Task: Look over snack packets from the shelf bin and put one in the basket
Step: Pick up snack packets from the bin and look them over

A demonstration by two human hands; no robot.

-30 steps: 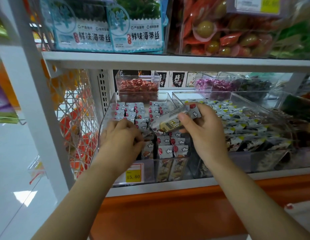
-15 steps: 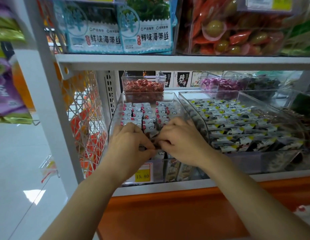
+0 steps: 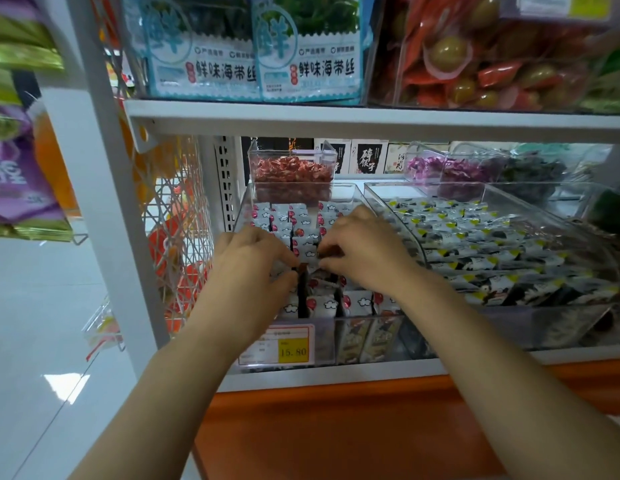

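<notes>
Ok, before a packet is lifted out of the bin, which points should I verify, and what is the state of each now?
1. Left grip and right grip inside the clear bin: ok.
2. One packet firmly pinched: cannot tell; the fingers curl among the red-and-white packets.
3. Basket in view: not ok; none shows.
4. Way up and out at the bin's front: ok; the small box of red sweets stands only at the back.
5. Price tag readable: ok, 15.80.
</notes>
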